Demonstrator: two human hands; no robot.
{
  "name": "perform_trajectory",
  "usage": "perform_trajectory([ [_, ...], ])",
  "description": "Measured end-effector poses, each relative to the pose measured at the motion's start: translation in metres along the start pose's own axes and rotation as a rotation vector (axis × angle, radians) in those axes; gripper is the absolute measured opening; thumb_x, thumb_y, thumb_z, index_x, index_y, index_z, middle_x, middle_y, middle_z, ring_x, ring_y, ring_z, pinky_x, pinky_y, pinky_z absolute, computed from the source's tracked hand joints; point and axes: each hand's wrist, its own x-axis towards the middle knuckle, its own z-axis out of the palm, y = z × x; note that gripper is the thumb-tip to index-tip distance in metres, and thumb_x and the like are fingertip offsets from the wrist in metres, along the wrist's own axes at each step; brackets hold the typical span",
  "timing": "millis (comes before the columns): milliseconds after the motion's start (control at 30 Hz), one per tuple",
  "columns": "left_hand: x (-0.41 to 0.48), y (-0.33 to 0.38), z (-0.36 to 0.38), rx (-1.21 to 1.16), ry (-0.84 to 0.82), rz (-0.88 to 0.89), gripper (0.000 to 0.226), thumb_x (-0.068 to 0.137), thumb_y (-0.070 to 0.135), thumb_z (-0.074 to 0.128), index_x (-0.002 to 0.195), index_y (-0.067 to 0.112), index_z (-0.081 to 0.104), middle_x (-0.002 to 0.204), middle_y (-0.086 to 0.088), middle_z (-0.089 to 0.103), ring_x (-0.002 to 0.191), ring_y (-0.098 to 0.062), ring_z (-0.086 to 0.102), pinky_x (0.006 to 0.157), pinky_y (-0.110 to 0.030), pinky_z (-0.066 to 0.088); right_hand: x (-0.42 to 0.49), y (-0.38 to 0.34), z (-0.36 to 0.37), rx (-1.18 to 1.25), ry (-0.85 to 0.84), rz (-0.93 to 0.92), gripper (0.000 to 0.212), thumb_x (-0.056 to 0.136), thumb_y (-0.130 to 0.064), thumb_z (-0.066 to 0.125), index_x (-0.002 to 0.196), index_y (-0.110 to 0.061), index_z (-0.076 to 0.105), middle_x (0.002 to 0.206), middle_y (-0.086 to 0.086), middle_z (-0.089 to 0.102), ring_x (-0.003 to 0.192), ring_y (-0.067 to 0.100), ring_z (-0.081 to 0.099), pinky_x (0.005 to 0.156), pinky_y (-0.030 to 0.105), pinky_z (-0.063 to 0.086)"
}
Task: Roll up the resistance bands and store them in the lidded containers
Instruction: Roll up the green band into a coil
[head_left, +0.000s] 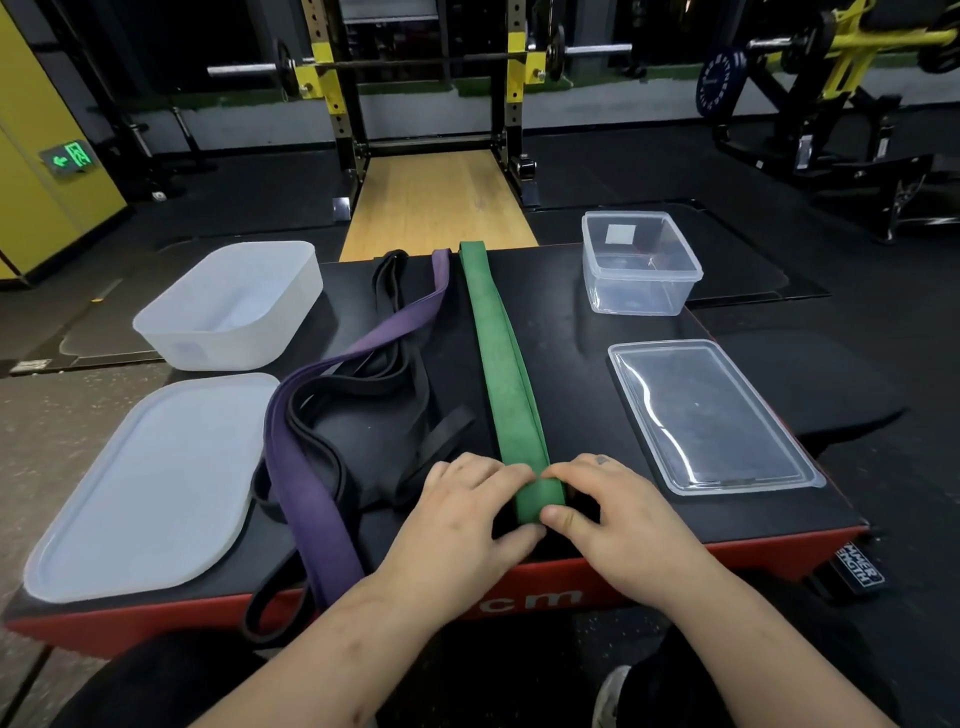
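A wide green band (498, 353) lies stretched straight down the middle of the black box top (582, 364). Its near end is folded into a small roll, pinched from the left by my left hand (462, 514) and from the right by my right hand (613, 514). A purple band (306, 467) and tangled black bands (384, 379) lie left of it. A frosted white container (234, 306) stands at the back left with its lid (145, 488) in front of it. A clear container (639, 265) stands at the back right, its clear lid (711, 415) nearer me.
The box has a red front edge (675, 561) close to my knees. One purple and one black band hang over that edge. A squat rack (431, 78) and a wooden platform (436, 202) stand beyond; a weight machine (831, 104) is at the far right.
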Motion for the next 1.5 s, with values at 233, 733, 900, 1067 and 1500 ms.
perform_trajectory([
  [233, 0.001, -0.002, 0.001, 0.021, 0.009, -0.054, 0.047, 0.087, 0.057, 0.059, 0.127, 0.031, 0.064, 0.105, 0.014, 0.056, 0.105, -0.011, 0.052, 0.092, -0.035, 0.045, -0.007, 0.003, -0.001, -0.026, 0.025, -0.013, 0.048, 0.091, -0.042, 0.073, 0.136, -0.042, 0.057, 0.112, -0.03, 0.052, 0.118, -0.006, 0.045, 0.097, 0.012, 0.036],
  [733, -0.001, 0.002, 0.004, 0.095, 0.018, -0.123, 0.055, 0.085, 0.062, 0.057, 0.13, 0.032, 0.055, 0.125, 0.018, 0.061, 0.125, -0.003, 0.048, 0.105, -0.031, 0.033, 0.001, 0.004, 0.005, -0.115, 0.053, 0.015, 0.042, 0.097, -0.039, 0.068, 0.139, -0.039, 0.061, 0.139, -0.018, 0.061, 0.138, 0.005, 0.041, 0.116, 0.021, 0.026],
  [900, 0.002, 0.001, 0.003, 0.07, 0.038, -0.115, 0.055, 0.086, 0.064, 0.054, 0.127, 0.029, 0.062, 0.119, 0.017, 0.063, 0.123, -0.004, 0.046, 0.102, -0.029, 0.032, 0.0, 0.003, 0.004, -0.099, 0.069, 0.013, 0.039, 0.097, -0.039, 0.068, 0.135, -0.036, 0.063, 0.13, -0.021, 0.063, 0.126, 0.007, 0.049, 0.11, 0.026, 0.037],
  [1067, -0.001, -0.001, 0.0, 0.023, 0.004, -0.08, 0.057, 0.087, 0.069, 0.051, 0.121, 0.027, 0.068, 0.12, 0.018, 0.054, 0.128, -0.004, 0.041, 0.105, -0.027, 0.03, -0.008, 0.005, -0.002, -0.074, -0.018, -0.012, 0.052, 0.093, -0.064, 0.048, 0.139, -0.042, 0.059, 0.127, -0.029, 0.057, 0.124, 0.003, 0.051, 0.107, 0.026, 0.041],
  [1500, 0.001, 0.002, 0.0, 0.015, -0.001, -0.091, 0.058, 0.089, 0.066, 0.047, 0.13, 0.027, 0.06, 0.128, 0.016, 0.051, 0.131, -0.003, 0.037, 0.11, -0.026, 0.027, -0.003, 0.01, 0.001, -0.047, -0.031, 0.04, 0.058, 0.091, -0.068, 0.045, 0.143, -0.043, 0.054, 0.139, -0.029, 0.046, 0.131, 0.008, 0.046, 0.109, 0.025, 0.035],
])
